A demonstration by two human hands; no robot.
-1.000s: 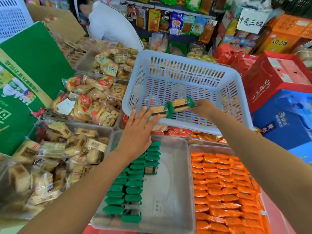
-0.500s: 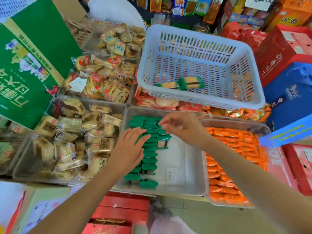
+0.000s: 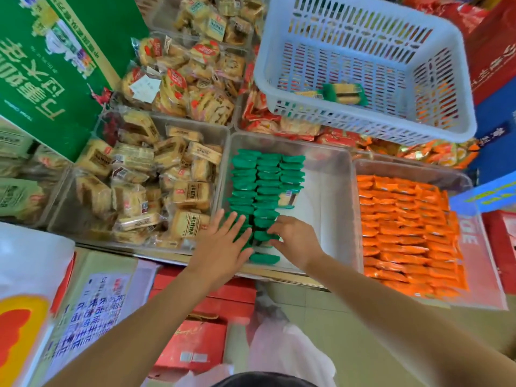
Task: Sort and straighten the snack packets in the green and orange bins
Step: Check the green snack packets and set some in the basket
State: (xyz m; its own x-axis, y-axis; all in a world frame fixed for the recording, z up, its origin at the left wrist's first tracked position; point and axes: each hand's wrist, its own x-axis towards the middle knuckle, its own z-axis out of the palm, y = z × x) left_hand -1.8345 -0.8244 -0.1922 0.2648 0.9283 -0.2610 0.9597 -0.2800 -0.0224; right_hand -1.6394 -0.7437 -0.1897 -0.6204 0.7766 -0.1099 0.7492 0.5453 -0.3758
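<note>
The green packets (image 3: 265,177) lie in three columns along the left side of the green bin (image 3: 329,191), a clear-walled tray at centre, and the right half of its floor is bare. I judge them light, thin and crinkly, with slick film that will slide under a push. The contents are probably brittle, so I would press flat on top or take a packet by its sealed ends rather than squeeze the middle. The left hand (image 3: 223,247) lies released, fingers straight and spread, flat on the near end of the left column. The right hand (image 3: 296,241) has bent fingers on the near end of the middle column; I cannot tell whether it pinches a packet or only nudges it. The near rows sit crooked, the far rows fairly even. One packet (image 3: 287,198) in the right column lies turned, showing a pale panel and a barcode label too small to read. Just right, the orange bin (image 3: 413,169) holds orange packets (image 3: 405,233) in tight rows. Beyond both bins, a white slotted basket (image 3: 363,127) holds two green-ended packets (image 3: 344,94). To the left, beige wrapped cakes (image 3: 156,185) carry dark labels I cannot read. The green carton (image 3: 55,65) at far left bears large white Chinese characters, upside down to me; I venture no reading.
</note>
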